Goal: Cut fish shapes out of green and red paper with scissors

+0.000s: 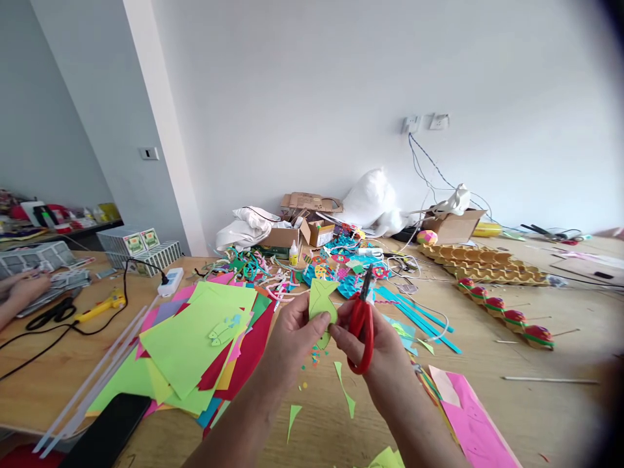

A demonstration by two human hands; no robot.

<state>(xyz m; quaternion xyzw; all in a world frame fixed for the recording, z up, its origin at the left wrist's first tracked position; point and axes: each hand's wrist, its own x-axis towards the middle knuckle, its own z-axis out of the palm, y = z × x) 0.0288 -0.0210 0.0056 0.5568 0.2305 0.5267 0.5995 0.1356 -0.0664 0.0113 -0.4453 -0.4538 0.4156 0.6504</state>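
My left hand [303, 328] pinches a piece of lime-green paper [322, 296] with drawn lines and a partly cut, curved outline. Red-handled scissors [361, 331] rest in my right hand [377, 351], their dark blades pointing up and away from the paper. The fingertips of my right hand also touch the paper's right edge. Below my hands, thin green offcuts [346, 390] lie on the wooden table [273, 435]. To the left is a fanned stack of coloured paper sheets [180, 344], with small cut fish shapes [225, 329] on top.
A black phone [110, 429] lies front left, near a yellow glue gun [102, 304] with a cord. Pink paper [480, 416] is front right. Egg-carton strips [482, 263] and painted carton pieces [511, 318] sit right. At far left, another person's hand [29, 286] handles grey pieces.
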